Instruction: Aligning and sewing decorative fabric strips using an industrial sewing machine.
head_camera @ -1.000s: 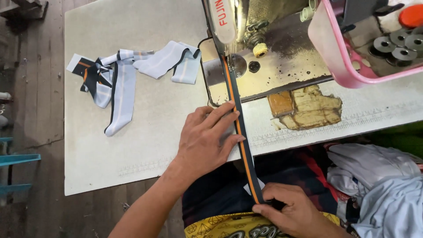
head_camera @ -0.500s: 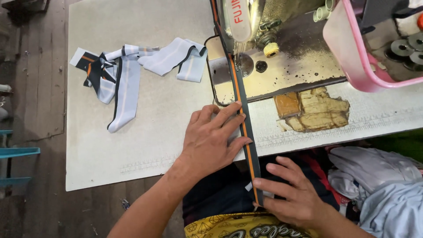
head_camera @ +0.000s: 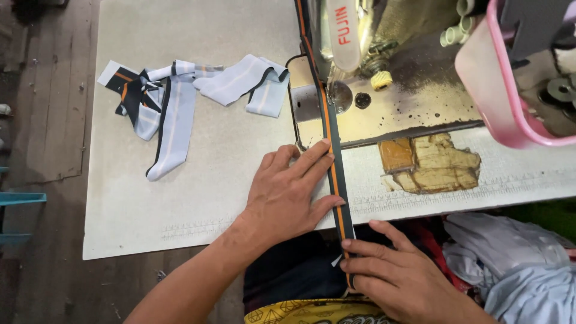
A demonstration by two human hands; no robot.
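A narrow dark strip with an orange stripe (head_camera: 330, 141) runs from under the sewing machine (head_camera: 384, 72) down over the table's front edge. My left hand (head_camera: 288, 192) lies flat on the table, fingers pressed against the strip's left side just below the metal plate (head_camera: 414, 114). My right hand (head_camera: 399, 276) is below the table edge, fingers spread over the strip's lower end, pinching it.
A pile of pale blue striped fabric pieces (head_camera: 180, 96) lies at the table's back left. A pink basket (head_camera: 510, 90) with metal bobbins stands at the right. The table top (head_camera: 180, 198) has a worn patch (head_camera: 429, 162). Grey cloth (head_camera: 516, 270) is heaped at lower right.
The view has shifted so the machine sits further right. My right hand has moved up the strip toward the table edge and its fingers have spread. My left hand stays beside the strip.
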